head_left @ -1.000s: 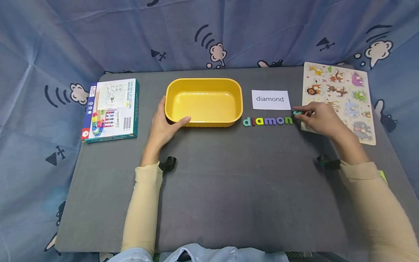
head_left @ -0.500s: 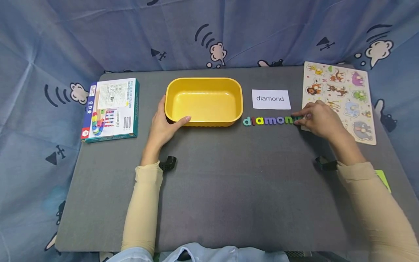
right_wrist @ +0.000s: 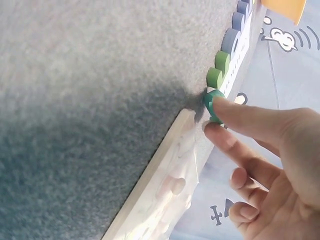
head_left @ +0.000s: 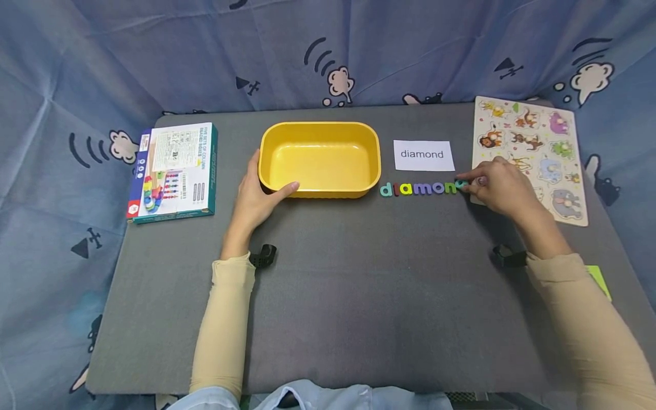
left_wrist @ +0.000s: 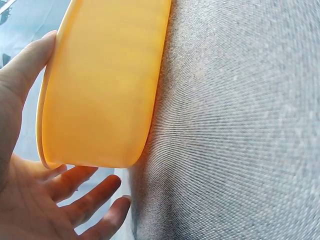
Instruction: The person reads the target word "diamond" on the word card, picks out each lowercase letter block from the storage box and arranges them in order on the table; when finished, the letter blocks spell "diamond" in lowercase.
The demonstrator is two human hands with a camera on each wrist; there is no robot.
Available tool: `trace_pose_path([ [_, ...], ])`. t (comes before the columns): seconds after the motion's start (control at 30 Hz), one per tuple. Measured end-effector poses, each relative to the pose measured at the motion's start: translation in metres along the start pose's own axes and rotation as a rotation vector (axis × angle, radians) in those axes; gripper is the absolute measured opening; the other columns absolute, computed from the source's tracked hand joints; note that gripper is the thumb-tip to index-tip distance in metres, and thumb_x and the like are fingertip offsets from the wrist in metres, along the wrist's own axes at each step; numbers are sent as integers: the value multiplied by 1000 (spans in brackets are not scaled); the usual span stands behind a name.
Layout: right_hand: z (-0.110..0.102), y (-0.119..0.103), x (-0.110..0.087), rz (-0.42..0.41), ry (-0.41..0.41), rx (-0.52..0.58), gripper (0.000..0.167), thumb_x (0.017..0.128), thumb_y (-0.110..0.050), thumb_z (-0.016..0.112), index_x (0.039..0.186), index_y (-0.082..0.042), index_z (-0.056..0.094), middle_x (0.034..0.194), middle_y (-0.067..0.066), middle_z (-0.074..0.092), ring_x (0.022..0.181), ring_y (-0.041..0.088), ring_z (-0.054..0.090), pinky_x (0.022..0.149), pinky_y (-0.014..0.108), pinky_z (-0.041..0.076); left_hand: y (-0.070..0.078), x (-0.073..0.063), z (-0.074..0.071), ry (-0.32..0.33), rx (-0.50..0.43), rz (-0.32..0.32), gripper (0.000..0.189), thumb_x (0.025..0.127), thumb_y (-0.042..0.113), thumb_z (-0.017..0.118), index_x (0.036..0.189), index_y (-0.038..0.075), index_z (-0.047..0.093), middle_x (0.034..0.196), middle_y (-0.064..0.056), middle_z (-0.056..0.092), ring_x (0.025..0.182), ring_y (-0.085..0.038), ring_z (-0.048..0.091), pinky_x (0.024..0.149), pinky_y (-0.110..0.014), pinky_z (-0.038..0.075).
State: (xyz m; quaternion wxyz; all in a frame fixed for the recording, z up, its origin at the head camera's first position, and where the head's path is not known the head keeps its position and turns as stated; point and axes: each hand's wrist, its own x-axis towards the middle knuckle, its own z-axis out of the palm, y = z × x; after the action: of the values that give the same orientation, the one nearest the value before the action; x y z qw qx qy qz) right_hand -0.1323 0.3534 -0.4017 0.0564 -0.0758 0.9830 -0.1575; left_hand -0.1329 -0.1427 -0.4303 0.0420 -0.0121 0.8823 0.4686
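Observation:
A yellow plastic tub stands at the middle back of the table. My left hand holds its near left corner, thumb at the front rim and fingers along the left end; the left wrist view shows the lower fingers spread off the wall. Farther right, my right hand pinches a teal letter between thumb and index finger, right at the end of a row of coloured letters. The row reads "diamon". Above it lies a white card printed "diamond". The fingers partly cover the teal letter.
An animal picture board lies at the back right, under and behind the right hand. A boxed toy set lies at the back left. Something lime green shows beside the right sleeve. A patterned blue curtain hangs behind the table.
My right hand has moved slightly left and down, bringing the teal letter up against the green n at the row's end. The left hand and tub have stayed put.

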Motion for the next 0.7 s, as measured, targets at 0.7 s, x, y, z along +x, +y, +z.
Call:
trace_pose_path([
  [0.7,2,-6,-2,33,24,-27,28,86,-11,87,112,-2,82,106,26,71,93,36,54,70,45,36,-1,1,0,0,5,4,118,86,53,84,172,17,11,175,-9,28,158,-33,34,127,-56,30],
])
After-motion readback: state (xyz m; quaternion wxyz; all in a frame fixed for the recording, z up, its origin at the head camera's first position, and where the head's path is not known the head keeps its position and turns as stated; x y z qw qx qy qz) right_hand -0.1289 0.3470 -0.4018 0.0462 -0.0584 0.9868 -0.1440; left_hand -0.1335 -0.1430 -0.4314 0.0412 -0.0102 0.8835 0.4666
